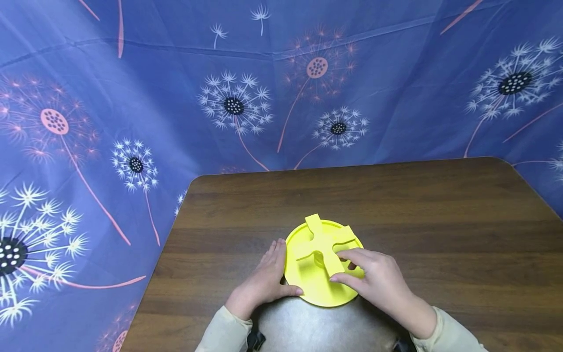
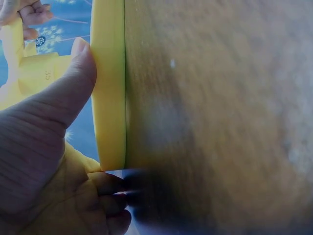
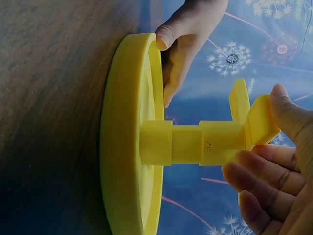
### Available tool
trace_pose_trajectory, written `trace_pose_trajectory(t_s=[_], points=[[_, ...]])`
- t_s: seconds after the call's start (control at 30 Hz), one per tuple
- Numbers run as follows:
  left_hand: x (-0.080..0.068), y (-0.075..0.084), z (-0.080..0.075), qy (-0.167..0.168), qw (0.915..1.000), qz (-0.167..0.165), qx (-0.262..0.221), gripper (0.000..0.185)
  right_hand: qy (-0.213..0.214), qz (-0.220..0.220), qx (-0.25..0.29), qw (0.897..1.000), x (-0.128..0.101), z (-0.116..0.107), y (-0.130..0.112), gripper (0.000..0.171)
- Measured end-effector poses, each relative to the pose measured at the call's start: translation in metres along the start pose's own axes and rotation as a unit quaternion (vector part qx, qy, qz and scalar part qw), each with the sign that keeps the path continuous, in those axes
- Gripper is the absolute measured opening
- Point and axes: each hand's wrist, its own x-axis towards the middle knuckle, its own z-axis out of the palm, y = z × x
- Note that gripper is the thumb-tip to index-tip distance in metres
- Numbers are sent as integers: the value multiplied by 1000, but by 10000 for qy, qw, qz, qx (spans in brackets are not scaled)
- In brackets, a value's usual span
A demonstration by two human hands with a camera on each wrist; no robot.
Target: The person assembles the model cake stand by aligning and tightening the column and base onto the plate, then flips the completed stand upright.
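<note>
Steadying yellow disc [image 1: 318, 288], left hand [image 1: 264, 281], right hand [image 1: 378, 281] gripping crosspiece [image 1: 323, 242]

you face a dark brown wooden worktop [image 1: 440, 220] with rounded corners, backed by a blue dandelion-print cloth [image 1: 176, 98] draped behind and beside it.

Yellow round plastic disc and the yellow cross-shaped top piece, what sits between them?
A yellow square post, marked 32, joins disc and cross piece, seen in the right wrist view.
</note>
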Motion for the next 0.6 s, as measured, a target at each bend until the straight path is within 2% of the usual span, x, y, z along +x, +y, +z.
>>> trace_pose_trajectory(t_s=[0.1,0.2,0.3,0.4,0.47,0.6], points=[[1,0,-1,-1,10000,-12,-21,118,-47,45,-23,10000,2,-2,-2,40],[1,0,-1,23,10000,7,-19,118,-7,183,190,9997,6,-8,-2,33],[2,0,-1,48,10000,25,-10,118,311,278,328,9986,12,-16,3,27],[2,-1,-1,42,10000,22,-9,118,546,428,253,9973,18,-22,11,28],[2,-1,0,26,10000,6,-29,118,448,616,179,9969,20,-25,16,32],[1,-1,1,-24,10000,-63,-12,120,-251,1026,222,9942,21,-25,23,38]])
